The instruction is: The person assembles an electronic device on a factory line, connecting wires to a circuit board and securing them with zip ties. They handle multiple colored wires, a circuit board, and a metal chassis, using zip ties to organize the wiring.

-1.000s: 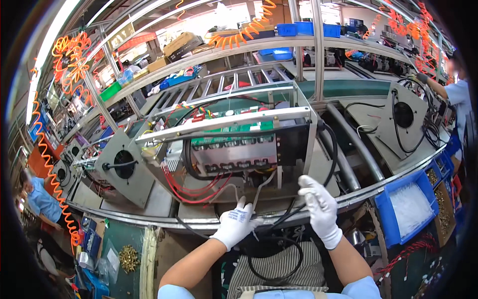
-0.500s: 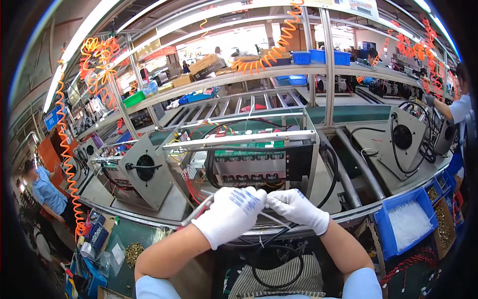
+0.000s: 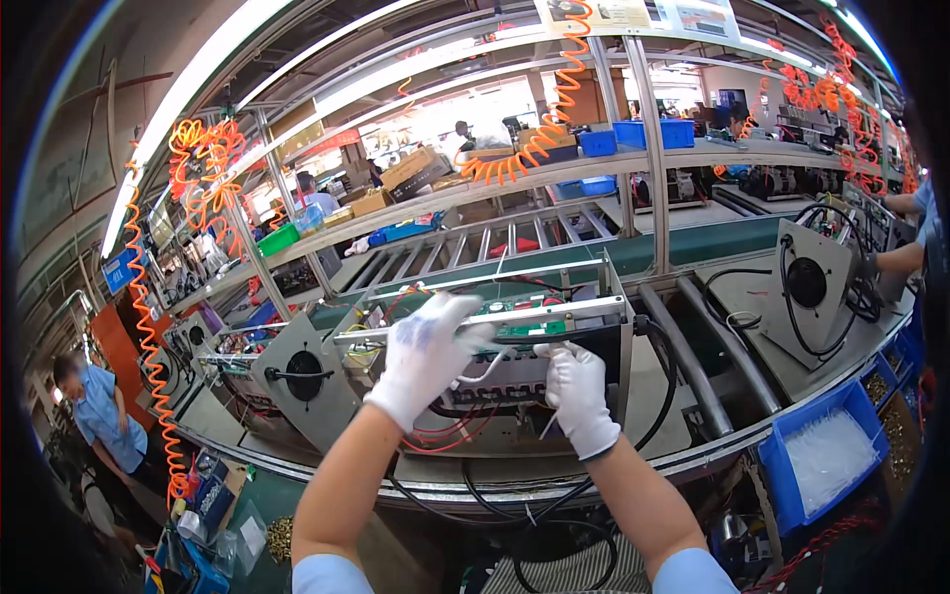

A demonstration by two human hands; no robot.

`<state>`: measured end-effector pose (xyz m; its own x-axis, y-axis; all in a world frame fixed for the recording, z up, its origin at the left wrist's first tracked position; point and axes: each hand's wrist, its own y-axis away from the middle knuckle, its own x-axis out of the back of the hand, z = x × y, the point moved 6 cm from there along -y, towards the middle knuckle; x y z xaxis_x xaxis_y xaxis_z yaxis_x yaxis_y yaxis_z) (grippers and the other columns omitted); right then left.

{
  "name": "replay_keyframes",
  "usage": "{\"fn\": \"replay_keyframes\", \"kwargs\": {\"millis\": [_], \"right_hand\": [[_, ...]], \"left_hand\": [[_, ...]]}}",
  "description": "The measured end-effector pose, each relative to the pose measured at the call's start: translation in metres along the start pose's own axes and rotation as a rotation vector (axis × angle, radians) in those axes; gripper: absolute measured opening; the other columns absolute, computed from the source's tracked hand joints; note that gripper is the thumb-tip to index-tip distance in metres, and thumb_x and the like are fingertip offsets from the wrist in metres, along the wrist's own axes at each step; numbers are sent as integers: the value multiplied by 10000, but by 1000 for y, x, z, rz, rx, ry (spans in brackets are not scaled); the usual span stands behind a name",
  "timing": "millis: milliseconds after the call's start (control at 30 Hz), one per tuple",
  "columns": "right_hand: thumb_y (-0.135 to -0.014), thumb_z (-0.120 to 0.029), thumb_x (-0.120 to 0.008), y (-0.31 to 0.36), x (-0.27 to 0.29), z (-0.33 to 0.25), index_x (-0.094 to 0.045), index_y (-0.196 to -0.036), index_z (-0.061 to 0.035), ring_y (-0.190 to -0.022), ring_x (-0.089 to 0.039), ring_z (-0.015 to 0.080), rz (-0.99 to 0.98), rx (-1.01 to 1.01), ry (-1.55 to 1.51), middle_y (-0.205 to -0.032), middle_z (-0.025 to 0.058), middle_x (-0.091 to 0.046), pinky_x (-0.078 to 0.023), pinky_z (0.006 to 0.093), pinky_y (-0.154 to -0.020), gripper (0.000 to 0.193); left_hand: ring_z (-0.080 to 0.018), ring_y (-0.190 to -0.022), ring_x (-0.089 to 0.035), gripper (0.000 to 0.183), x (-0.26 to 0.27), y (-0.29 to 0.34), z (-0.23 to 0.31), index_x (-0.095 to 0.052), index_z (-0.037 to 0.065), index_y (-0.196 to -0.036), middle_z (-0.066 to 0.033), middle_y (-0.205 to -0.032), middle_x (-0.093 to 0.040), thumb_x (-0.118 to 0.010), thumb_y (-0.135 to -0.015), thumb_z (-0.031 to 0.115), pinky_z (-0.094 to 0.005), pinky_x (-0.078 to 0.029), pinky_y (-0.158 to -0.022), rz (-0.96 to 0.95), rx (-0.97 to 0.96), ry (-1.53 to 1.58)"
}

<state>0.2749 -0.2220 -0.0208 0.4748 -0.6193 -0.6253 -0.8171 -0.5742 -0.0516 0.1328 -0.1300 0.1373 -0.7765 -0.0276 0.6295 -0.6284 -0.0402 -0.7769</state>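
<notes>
My left hand (image 3: 424, 358), in a white knit glove, is raised over the front metal bar (image 3: 564, 313) of an open equipment chassis. Its fingers look apart, though their tips are smeared by motion. A curved white sleeve (image 3: 485, 368) hangs just beside it, and red wires (image 3: 450, 433) loop below. My right hand (image 3: 581, 398), gloved too, is closed in a pinch in front of the chassis's dark lower part. From under its fingers pokes a thin white strip (image 3: 548, 427), perhaps a cable tie. Inside the chassis shows a green circuit board (image 3: 534, 328).
Similar grey units with fans stand on the left (image 3: 297, 374) and right (image 3: 804, 282). Metal rollers (image 3: 708, 342) run beside the chassis. A blue bin (image 3: 821, 450) of thin white pieces sits at right. Black cables hang off the front edge. Co-workers stand at both sides.
My left hand has risen and moved left, away from my right hand, which has shifted slightly up. The white sleeve and red wires now show in front of the chassis. The view has tilted slightly.
</notes>
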Motion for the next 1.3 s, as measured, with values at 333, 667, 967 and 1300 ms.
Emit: {"fn": "replay_keyframes", "kwargs": {"millis": [333,667,967,1300], "right_hand": [[-988,-162,-552,4,-18,6,-587,-956,-120,-382,-242,34,-363,-175,-472,-528,-103,-283,-204,228,-374,63],[-1027,-275,-503,51,0,-49,-654,-1094,-29,-421,-281,-3,-172,195,185,-540,-111,-349,-216,187,-371,296],[-1057,-317,-387,0,-46,-164,-660,-1115,10,-694,-576,101,-386,590,849,-829,31,-634,-469,255,-655,430],[-1015,-378,-515,-60,-55,-130,-655,-1094,-12,-864,-629,125,-659,-111,871,-1018,57,-694,-500,289,-811,399]], "left_hand": [[-267,-616,-664,317,-92,-15,-13,-561,82,-1132,-80,-844,-644,-611,-847,208,-412,-526,-534,-310,-349,-581],[-250,-840,-674,436,-73,-49,-17,-654,25,-1064,-124,-952,-687,-710,-816,379,-348,-509,-735,-811,81,4],[-94,-614,-548,248,-117,-80,-44,-694,54,-942,-11,-743,-643,-621,-891,285,-276,-445,-555,-842,224,448],[-308,-898,-688,256,-52,-105,26,-672,57,-972,-144,-864,-692,-607,-898,293,-410,-532,-805,-776,-277,-312]]}}
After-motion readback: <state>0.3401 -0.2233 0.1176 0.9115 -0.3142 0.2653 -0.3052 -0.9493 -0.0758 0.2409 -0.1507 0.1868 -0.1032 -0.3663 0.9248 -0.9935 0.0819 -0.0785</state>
